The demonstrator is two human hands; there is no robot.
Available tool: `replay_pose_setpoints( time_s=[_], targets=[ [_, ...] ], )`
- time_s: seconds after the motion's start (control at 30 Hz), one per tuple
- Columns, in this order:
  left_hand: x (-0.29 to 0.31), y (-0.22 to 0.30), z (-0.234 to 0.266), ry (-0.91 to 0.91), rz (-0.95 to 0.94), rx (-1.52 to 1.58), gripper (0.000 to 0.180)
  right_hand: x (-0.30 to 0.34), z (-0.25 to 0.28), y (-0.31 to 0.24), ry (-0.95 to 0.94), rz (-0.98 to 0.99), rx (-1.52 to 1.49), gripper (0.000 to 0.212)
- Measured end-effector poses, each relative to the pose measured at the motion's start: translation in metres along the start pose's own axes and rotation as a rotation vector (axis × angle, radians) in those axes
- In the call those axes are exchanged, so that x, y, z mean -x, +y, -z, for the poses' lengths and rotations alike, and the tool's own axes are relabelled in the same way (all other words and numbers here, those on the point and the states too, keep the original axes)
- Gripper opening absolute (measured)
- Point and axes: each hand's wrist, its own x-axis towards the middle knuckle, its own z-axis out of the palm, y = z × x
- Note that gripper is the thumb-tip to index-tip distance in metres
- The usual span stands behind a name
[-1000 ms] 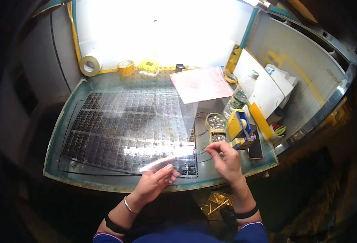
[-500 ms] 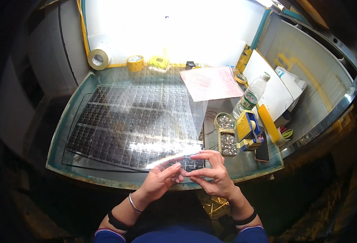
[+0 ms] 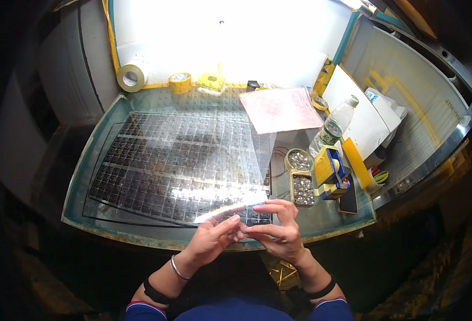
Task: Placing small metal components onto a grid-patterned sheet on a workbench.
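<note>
A large clear plastic sheet (image 3: 226,207) spreads over a dark gridded film (image 3: 155,160) on the glass tabletop; its near edge is lifted and catches a bright glare. My left hand (image 3: 210,242) is closed on that near edge, thumb on top and fingers underneath. Close beside it, my right hand (image 3: 284,231) pinches with thumb and index finger at the sheet's edge, near the left fingertips. Its other fingers are bent and raised. Whether a small piece sits in the right pinch cannot be made out.
Right of the sheet stand two small containers of metallic bits (image 3: 302,188), a tape dispenser (image 3: 329,171), a plastic bottle (image 3: 335,125) and a phone (image 3: 348,198). Pinkish paper (image 3: 281,109) lies behind. Tape rolls (image 3: 179,83) line the bright back panel.
The right thumb and index finger have shifted slightly at the sheet's edge. My left hand keeps nearly the same place, and the view has moved a little.
</note>
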Motion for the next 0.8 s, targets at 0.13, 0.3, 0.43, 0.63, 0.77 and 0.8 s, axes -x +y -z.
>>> replay_pose_setpoints(
  time_s=[0.13, 0.3, 0.43, 0.63, 0.77, 0.8],
  targets=[
    [-0.0001, 0.0003, 0.0015, -0.007, 0.012, -0.005, 0.021, 0.0031, -0.0016, 0.0016, 0.000, 0.025, -0.010, 0.027],
    [-0.0007, 0.0000, -0.0014, 0.020, 0.005, 0.018, 0.023, 0.0031, -0.0033, 0.0006, 0.030, -0.011, 0.001, 0.026],
    [-0.0004, -0.0003, -0.0007, 0.020, 0.006, 0.014, 0.022, 0.0049, -0.0040, 0.0016, 0.024, 0.006, 0.001, 0.026],
    [-0.0008, -0.0006, 0.0008, 0.015, 0.005, 0.008, 0.021, 0.0024, -0.0046, -0.0019, 0.042, -0.019, 0.010, 0.025],
    [-0.0013, -0.0014, 0.0013, 0.010, 0.002, 0.013, 0.021, 0.0056, -0.0051, 0.0014, 0.039, 0.011, 0.030, 0.025],
    [-0.0015, -0.0016, 0.0012, 0.013, 0.005, 0.018, 0.021, 0.0060, -0.0052, 0.0015, 0.043, 0.016, 0.034, 0.026]
  ],
)
